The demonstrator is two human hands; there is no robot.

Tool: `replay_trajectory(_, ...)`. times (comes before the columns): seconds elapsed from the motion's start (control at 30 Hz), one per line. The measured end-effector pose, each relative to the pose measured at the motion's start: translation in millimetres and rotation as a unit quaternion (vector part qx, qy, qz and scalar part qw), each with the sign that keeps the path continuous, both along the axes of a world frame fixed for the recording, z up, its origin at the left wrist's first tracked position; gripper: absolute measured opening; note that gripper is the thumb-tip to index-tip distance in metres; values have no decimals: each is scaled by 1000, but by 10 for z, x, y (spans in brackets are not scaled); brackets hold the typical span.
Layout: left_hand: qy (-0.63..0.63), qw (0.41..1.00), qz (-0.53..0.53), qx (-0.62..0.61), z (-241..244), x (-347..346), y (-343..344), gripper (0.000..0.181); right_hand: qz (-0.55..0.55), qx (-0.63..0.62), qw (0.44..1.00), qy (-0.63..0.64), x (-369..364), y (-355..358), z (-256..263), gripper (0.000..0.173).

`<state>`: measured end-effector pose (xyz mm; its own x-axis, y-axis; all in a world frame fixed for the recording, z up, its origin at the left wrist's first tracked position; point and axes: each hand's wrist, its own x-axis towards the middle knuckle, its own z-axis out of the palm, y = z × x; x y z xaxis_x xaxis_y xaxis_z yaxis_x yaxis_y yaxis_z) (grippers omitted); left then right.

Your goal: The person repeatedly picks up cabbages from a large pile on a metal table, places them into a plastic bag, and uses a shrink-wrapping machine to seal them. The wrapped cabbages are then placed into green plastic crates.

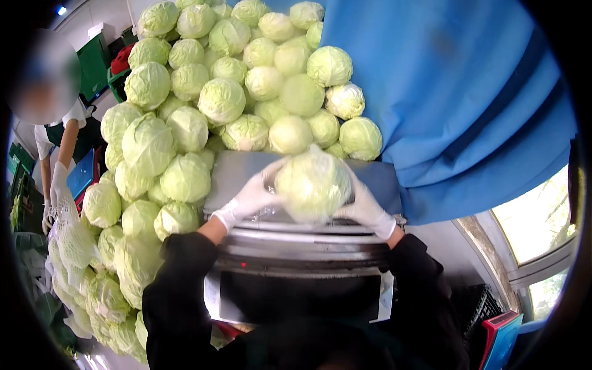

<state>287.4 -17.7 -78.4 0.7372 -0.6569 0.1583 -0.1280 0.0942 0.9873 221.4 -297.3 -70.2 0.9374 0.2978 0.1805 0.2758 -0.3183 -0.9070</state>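
A pale green cabbage (314, 185) is held between my two hands above a flat metal plate (236, 169). Clear film seems to cling to it, shiny and slightly blurred by motion. My left hand (252, 194), in a thin white glove, grips its left side. On the right side, my right hand (367, 206), gloved the same way, presses with spread fingers. Below the cabbage runs the metal front of a wrapping machine (300, 240), with a small red light (243, 264). The cabbage's underside is hidden.
A tall heap of cabbages (222, 101) rises behind and left of the plate. A blue curtain (453, 111) hangs at the right. Another person's gloved hand (59, 182) is at far left, near white foam netting (76, 236). A black crate (481, 305) sits lower right.
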Motion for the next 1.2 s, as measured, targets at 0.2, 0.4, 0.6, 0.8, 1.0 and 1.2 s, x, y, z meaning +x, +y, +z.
replay_trajectory(0.2,75,989,23,126,699,-697,-48,73,-68,90,987,116,-768,19,593,60)
replay_trajectory(0.4,480,840,-161,195,218,-2092,426,88,-2,45,876,481,-2048,325,110,92)
replay_trajectory(0.6,564,797,-118,179,135,-2340,584,80,-39,-74,842,533,-2174,177,131,68)
replay_trajectory(0.8,-252,855,-54,450,243,-2622,1014,58,-107,-355,927,-54,-2737,-346,-68,66)
replay_trajectory(1.0,-360,886,10,291,-142,-2776,907,32,-42,-307,942,-133,-2803,-50,-409,28)
replay_trajectory(1.2,190,942,260,97,306,-2867,668,32,-188,218,933,216,-2675,29,92,18)
